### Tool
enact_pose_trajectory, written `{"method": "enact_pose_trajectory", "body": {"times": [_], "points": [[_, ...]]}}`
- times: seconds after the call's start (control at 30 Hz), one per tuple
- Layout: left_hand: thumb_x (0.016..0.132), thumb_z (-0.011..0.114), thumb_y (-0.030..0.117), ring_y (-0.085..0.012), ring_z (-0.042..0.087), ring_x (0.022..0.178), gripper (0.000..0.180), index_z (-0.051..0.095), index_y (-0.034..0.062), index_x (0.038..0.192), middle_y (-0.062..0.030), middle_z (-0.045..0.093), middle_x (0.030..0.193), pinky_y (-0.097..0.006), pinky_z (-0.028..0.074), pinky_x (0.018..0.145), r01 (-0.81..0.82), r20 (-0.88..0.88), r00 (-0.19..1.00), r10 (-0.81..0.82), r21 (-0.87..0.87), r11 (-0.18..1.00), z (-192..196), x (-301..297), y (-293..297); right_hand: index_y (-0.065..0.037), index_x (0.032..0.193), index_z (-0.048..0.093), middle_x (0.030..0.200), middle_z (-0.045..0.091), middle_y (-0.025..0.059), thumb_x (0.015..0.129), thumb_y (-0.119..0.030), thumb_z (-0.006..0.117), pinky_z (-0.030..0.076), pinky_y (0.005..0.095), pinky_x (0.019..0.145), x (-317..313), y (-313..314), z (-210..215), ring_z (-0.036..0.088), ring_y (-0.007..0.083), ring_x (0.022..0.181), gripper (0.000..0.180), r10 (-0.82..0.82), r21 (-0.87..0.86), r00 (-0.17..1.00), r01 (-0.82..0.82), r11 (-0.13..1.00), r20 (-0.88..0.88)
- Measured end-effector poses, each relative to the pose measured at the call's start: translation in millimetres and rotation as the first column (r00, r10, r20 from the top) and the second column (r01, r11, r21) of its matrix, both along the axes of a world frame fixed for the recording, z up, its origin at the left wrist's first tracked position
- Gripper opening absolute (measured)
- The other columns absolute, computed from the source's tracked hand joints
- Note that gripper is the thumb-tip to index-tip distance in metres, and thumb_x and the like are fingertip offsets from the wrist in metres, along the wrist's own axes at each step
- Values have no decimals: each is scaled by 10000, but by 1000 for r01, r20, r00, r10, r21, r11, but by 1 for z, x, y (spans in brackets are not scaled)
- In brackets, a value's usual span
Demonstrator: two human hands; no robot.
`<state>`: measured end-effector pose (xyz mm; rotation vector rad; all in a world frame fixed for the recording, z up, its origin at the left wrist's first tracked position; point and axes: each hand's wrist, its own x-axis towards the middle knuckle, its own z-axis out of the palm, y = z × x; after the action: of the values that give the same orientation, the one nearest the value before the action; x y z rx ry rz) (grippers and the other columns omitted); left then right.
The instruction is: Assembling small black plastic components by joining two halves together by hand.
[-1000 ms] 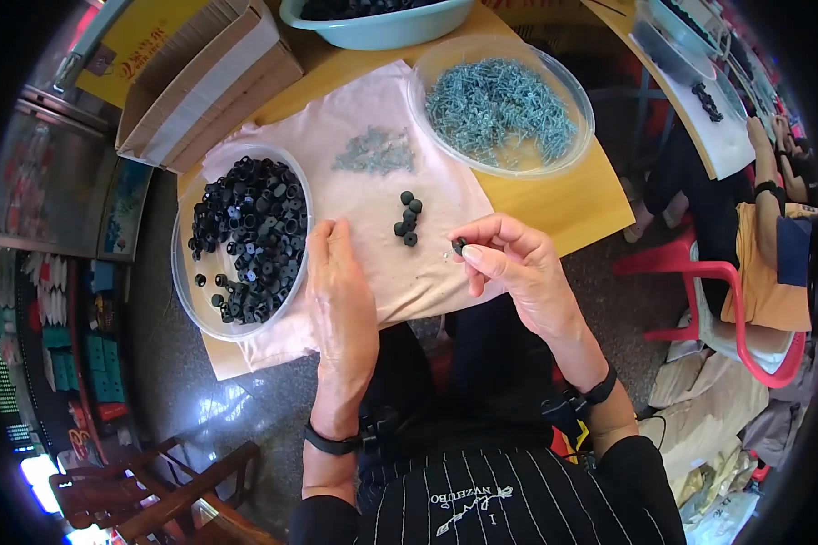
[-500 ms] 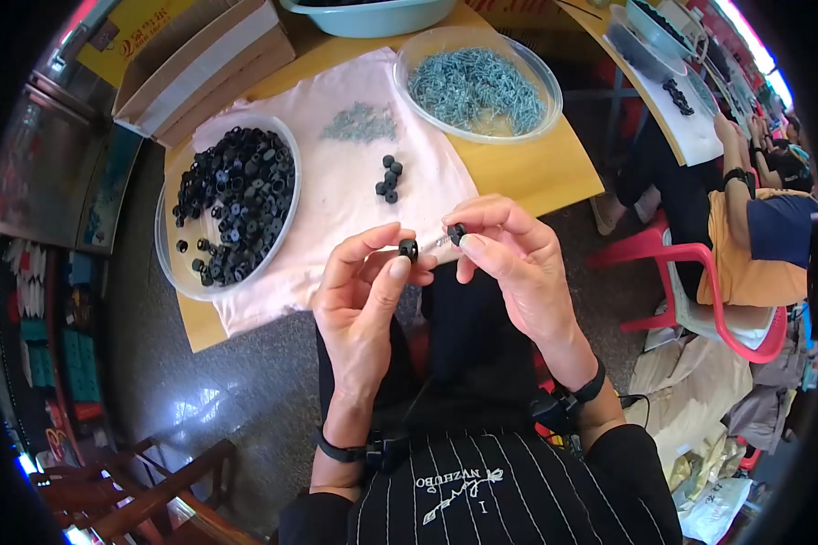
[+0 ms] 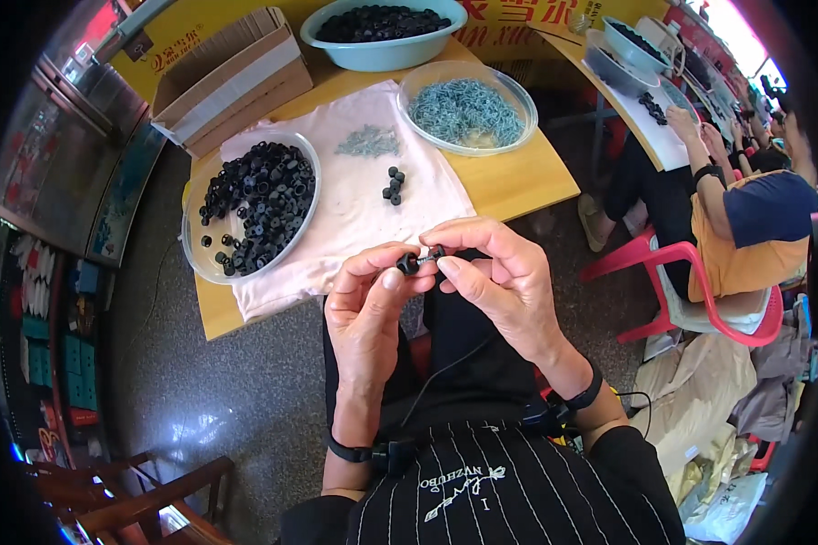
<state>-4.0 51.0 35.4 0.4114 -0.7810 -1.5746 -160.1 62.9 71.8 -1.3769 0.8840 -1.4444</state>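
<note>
Two hands, left hand [image 3: 368, 304] and right hand [image 3: 500, 272], now raised together mid-frame, pinch a black grommet [image 3: 410, 263] and a small screw [image 3: 433, 257], unlike a second earlier.

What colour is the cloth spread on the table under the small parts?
Pale pink; the cloth shows best in the head view.

Both hands, the left hand [image 3: 365, 313] and the right hand [image 3: 500, 277], sit together at frame centre, below the near edge of the wooden table [image 3: 527, 182]. Straight above them the pink cloth [image 3: 354, 213] lies mostly bare, broken only by a small cluster of black rings [image 3: 393, 184] and a little heap of screws [image 3: 369, 142]. To the upper left a clear bowl of black rings [image 3: 256, 204] blocks that side; to the upper right a clear bowl of screws [image 3: 468, 109] does. Behind them, a cardboard box [image 3: 232, 77] and a blue basin [image 3: 382, 32] close the top edge.
</note>
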Motion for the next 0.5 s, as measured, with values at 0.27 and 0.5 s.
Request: {"method": "enact_pose_trajectory", "body": {"times": [0.27, 0.5], "points": [[918, 585, 2, -223, 650, 1009, 219, 583, -36, 1133, -154, 629, 1115, -339, 559, 906, -8, -10, 1000, 8, 7, 1000, -6, 1, -10, 40, 1122, 602, 1002, 647, 77, 935, -53, 603, 537, 194, 682, 2, -6, -3, 625, 73, 836, 208, -30, 46, 999, 31, 998, -33], [942, 586, 82, -200, 656, 959, 242, 582, -12, 1165, -150, 626, 1131, -312, 556, 878, 72, -178, 982, -66, 27, 997, -20, 0, -10, 33, 1068, 644, 973, 679, 92, 884, -12, 652, 569, 222, 629, 7, -4, 8, 677, 109, 823, 189, -113, -166, 978, 84, 983, -177]]}}
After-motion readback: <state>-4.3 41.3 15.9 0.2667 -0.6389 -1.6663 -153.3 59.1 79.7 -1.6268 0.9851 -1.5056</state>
